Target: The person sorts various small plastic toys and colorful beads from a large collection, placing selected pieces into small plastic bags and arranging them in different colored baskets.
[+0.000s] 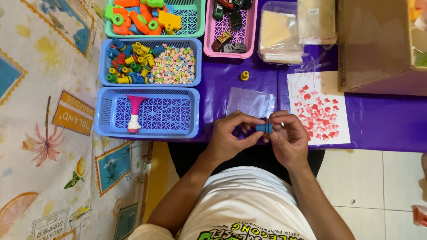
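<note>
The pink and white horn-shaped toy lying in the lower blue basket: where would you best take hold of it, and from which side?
Probably at the narrow middle of the pink and white horn-shaped plastic toy, coming straight down from above. It lies flat and alone at the left end of the lower blue plastic basket, its flared pink bell towards the far wall; the slim neck suits fingers better than the bell, and the walls block sideways reaches.

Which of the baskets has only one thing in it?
The near blue basket, beside the left hand: it holds just a pink horn; the others are full.
</note>
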